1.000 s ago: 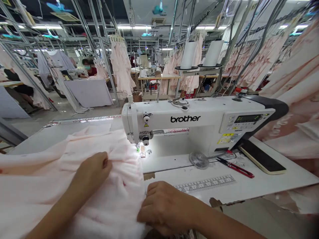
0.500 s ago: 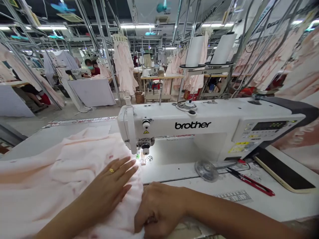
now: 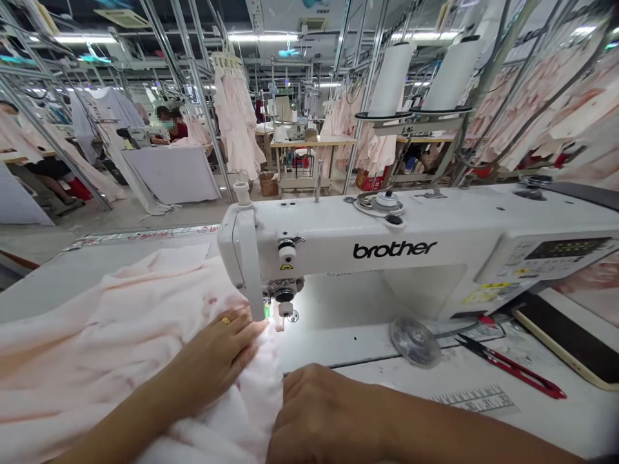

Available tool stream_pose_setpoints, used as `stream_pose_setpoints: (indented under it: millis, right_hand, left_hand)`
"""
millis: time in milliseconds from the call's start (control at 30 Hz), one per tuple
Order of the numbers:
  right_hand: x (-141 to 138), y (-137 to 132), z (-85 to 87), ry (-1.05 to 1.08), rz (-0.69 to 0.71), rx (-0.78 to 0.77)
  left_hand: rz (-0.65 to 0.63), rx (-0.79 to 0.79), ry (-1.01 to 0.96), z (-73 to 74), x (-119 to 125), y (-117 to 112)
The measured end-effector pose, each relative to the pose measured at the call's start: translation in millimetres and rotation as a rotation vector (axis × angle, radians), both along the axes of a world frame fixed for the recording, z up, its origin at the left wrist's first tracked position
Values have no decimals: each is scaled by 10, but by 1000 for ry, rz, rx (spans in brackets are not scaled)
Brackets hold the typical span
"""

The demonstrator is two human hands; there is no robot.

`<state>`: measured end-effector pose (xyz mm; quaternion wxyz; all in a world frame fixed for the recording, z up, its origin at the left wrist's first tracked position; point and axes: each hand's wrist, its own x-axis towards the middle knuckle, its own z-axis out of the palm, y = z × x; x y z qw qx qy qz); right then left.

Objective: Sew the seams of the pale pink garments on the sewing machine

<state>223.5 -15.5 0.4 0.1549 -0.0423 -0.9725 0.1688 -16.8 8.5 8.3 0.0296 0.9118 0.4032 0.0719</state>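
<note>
Pale pink fabric (image 3: 97,361) lies in soft folds across the left of the white sewing table (image 3: 348,348), running up to the presser foot (image 3: 285,309) of a white Brother sewing machine (image 3: 367,251). My left hand (image 3: 217,361), wearing a gold ring, presses the cloth just before the needle, its fingers drawn together. My right hand (image 3: 319,419) sits lower, curled over the fabric's bunched edge at the table front. Part of the fabric under the presser foot is hidden by the machine head.
Red-handled thread snips (image 3: 512,370), a clear round disc (image 3: 414,341), a phone (image 3: 565,338) and a printed ruler scale (image 3: 478,401) lie right of the machine. Behind stand thread cones (image 3: 391,80), hanging pink garments (image 3: 236,119) and a co-worker (image 3: 171,125).
My left hand has gone from spread fingers on the cloth to fingers drawn together nearer the needle. The machine appears further right and lower as my head view shifts.
</note>
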Motion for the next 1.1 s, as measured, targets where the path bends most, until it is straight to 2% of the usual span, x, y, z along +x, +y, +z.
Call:
stream_pose_setpoints:
  millis: [133,233,300,367,433,467,567,667,767,833,900,967,1000,1100]
  right_hand:
    - [-45,0,-20,36,-27,216]
    - [-68,-15,-8,74,-31,330]
    - [-71,-25,-7,93,-43,371]
    - [-62,-32,-15,108,-24,434]
    - [-43,-37,-30,145,27,549]
    - [-34,-39,-41,178,46,608]
    - [-26,-49,-73,303,-2,667]
    - [-44,-60,-82,307,-50,558]
    - [-61,-62,-56,198,-38,434]
    - [-63,-58,-30,152,-40,387]
    - [-59,-53,-7,133,-36,367]
    - [-55,-49,10,118,-38,360]
    - [-53,-47,14,109,-36,360]
    - [-53,-34,9,96,-45,371]
  left_hand:
    - [64,-97,-4,54,13,174]
    - [70,-34,-24,69,23,145]
    - [171,102,-25,52,26,37]
    - [371,178,29,23,17,-99]
    - [547,88,99,1,-11,-212]
    - [593,0,121,-2,-30,-248]
    - [607,-192,116,15,-93,-279]
    - [617,-169,106,32,-140,-250]
    - [528,-2,85,2,-159,-221]
    - [363,170,42,-36,-168,-209]
    - [142,271,35,-78,-188,-202]
    - [-19,267,52,-128,-223,-195]
    - [-56,247,46,-157,-244,-189]
    - [-17,186,-26,-240,-295,-135]
